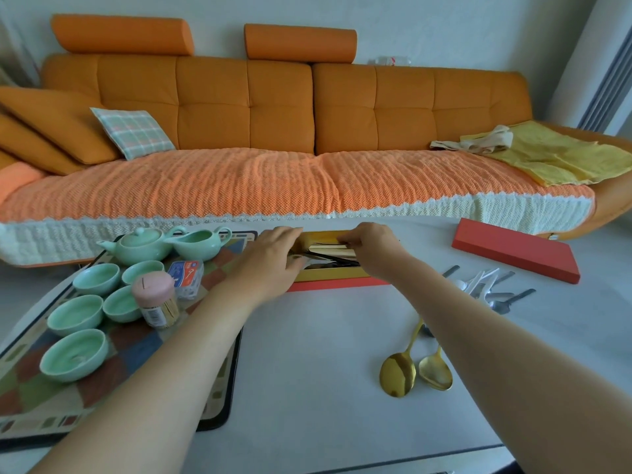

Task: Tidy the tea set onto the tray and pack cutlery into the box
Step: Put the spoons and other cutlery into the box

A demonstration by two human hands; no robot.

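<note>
A red box [328,284] with a gold lining lies open at the far edge of the white table. Both hands are over it. My left hand [273,260] lies across the box's left end, fingers on the dark and gold cutlery [333,256] inside. My right hand [371,242] pinches the cutlery's far side from the right. Two gold spoons [415,369] lie on the table at the right, with a pile of silver and white cutlery [487,289] beyond them. The patterned tray [113,364] at the left carries a pale green teapot [136,246], a pitcher [198,242] and several cups [73,354].
The box's red lid [516,249] lies at the far right of the table. A pink-capped toothpick jar [155,299] and a small blue and white packet [186,275] stand on the tray. An orange sofa [290,131] runs behind the table.
</note>
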